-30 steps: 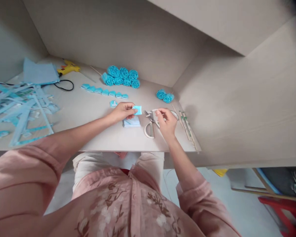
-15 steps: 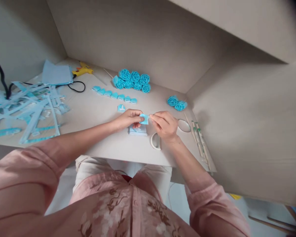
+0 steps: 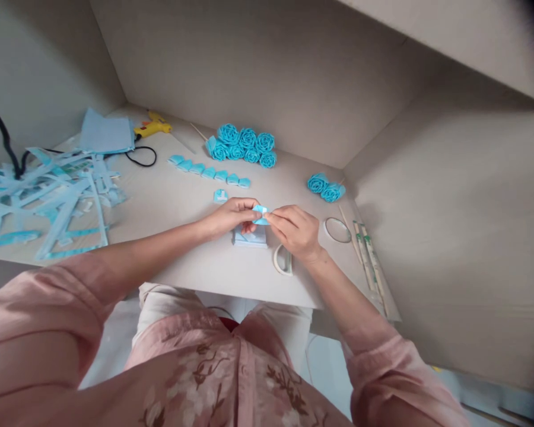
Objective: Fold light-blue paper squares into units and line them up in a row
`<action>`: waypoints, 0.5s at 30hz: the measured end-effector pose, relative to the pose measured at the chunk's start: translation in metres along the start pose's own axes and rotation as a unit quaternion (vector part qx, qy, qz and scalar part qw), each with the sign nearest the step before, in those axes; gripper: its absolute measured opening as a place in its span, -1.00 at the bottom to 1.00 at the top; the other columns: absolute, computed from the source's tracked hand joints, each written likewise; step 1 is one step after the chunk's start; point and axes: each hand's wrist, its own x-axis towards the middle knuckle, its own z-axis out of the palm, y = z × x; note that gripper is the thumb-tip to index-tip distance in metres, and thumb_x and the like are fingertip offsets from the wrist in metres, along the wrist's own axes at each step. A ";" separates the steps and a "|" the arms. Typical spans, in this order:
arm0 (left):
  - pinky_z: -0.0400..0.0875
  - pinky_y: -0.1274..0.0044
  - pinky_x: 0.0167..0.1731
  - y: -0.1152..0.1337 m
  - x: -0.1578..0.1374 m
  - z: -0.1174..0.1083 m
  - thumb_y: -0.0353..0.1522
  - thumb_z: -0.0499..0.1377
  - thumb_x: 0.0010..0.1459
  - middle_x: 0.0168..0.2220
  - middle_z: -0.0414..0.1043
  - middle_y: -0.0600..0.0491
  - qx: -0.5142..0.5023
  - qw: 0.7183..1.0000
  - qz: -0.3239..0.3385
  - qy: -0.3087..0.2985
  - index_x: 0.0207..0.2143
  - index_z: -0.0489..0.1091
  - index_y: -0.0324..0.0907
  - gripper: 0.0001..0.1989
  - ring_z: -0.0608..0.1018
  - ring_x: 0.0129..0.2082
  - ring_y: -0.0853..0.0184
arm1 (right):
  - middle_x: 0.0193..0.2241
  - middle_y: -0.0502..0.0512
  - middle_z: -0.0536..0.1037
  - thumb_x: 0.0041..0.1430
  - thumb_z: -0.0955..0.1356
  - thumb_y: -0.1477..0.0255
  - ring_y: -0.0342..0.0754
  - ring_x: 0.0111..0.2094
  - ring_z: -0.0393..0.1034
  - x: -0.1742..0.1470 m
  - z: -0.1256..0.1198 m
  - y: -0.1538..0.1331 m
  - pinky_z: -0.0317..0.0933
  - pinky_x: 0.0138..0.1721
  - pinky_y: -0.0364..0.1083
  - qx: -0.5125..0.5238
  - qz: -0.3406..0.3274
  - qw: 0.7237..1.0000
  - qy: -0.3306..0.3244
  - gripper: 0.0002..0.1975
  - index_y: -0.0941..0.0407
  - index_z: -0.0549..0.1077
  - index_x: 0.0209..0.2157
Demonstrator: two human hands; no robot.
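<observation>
In the middle of the desk my left hand (image 3: 234, 216) is closed, its thumb and fingers pinching a small folded light-blue piece (image 3: 258, 220), perhaps paper or thin fabric. My right hand (image 3: 296, 231) is pinched at that piece's right edge, on what looks like a small white tape strip (image 3: 264, 210); fingertips partly hide it. Below the hands lies a stack of pale blue squares (image 3: 250, 238). Another folded blue piece (image 3: 221, 196) with white strips on it rests just beyond my left hand. A white tape roll (image 3: 276, 261) lies near my right wrist.
Blue rosettes (image 3: 247, 137) sit at the back, with two more rosettes (image 3: 324, 187) at right. A row of folded pieces (image 3: 208, 172) runs before them. Scrap strips (image 3: 66, 201), pale sheets (image 3: 107, 131) and a yellow glue gun (image 3: 153, 127) occupy the left; wrapped sticks (image 3: 368, 252) the right.
My right hand has moved slightly left and now meets the light-blue piece, bringing the white strip onto it. My left hand keeps its pinch. The view has shifted a little.
</observation>
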 end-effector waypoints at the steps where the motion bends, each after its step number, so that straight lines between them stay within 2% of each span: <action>1: 0.26 0.63 -0.57 0.000 0.000 0.000 -0.19 0.33 0.01 -0.62 0.40 0.15 -0.005 1.000 0.001 -0.001 -0.43 0.34 -0.21 -0.70 0.40 -0.62 0.49 | -0.34 0.05 0.66 0.35 0.31 0.48 -0.07 -0.33 0.47 0.002 -0.001 0.000 0.29 -0.35 -0.08 0.004 -0.006 1.000 -0.006 -0.76 -0.03 0.63 -0.18; 5: 0.26 0.63 -0.59 -0.002 0.003 -0.002 -0.18 0.30 0.05 -0.60 0.39 0.15 -0.021 1.000 0.012 0.002 -0.41 0.32 -0.20 -0.70 0.40 -0.62 0.48 | -0.27 0.11 0.65 0.34 0.31 0.43 -0.03 -0.29 0.46 0.011 -0.011 0.003 0.31 -0.30 -0.04 0.046 -0.001 0.997 -0.068 -0.75 0.02 0.61 -0.06; 7: 0.24 0.62 -0.61 -0.002 0.005 -0.004 -0.18 0.27 0.08 -0.61 0.37 0.16 -0.012 1.000 0.019 0.009 -0.42 0.30 -0.19 -0.71 0.39 -0.63 0.48 | -0.24 0.12 0.63 0.34 0.30 0.37 0.00 -0.25 0.45 0.017 -0.018 0.005 0.33 -0.23 0.00 0.082 0.033 0.992 -0.091 -0.72 0.01 0.60 -0.01; 9: 0.24 0.62 -0.61 -0.001 0.005 -0.005 -0.20 0.25 0.10 -0.62 0.37 0.15 0.022 0.999 0.022 0.009 -0.43 0.30 -0.19 -0.73 0.37 -0.64 0.48 | -0.20 0.13 0.60 0.36 0.28 0.34 0.01 -0.17 0.46 0.024 -0.024 0.007 0.35 -0.14 0.03 0.124 0.097 0.984 -0.080 -0.70 -0.01 0.59 0.01; 12: 0.25 0.62 -0.59 0.001 0.004 -0.006 -0.23 0.24 0.10 -0.62 0.37 0.14 0.088 0.996 0.017 0.001 -0.47 0.29 -0.19 -0.74 0.34 -0.64 0.50 | -0.11 0.11 0.58 0.35 0.29 0.33 -0.01 -0.10 0.47 0.033 -0.027 0.008 0.36 -0.03 0.03 0.215 0.194 0.953 -0.085 -0.66 -0.03 0.52 0.10; 15: 0.23 0.62 -0.58 0.003 0.003 -0.006 -0.23 0.25 0.09 -0.63 0.34 0.16 0.123 0.992 0.012 -0.001 -0.47 0.31 -0.20 -0.75 0.33 -0.64 0.50 | -0.18 0.04 0.59 0.26 0.35 0.37 -0.07 -0.19 0.48 0.036 -0.019 0.006 0.38 -0.06 -0.03 0.301 0.242 0.910 -0.149 -0.59 -0.02 0.47 0.14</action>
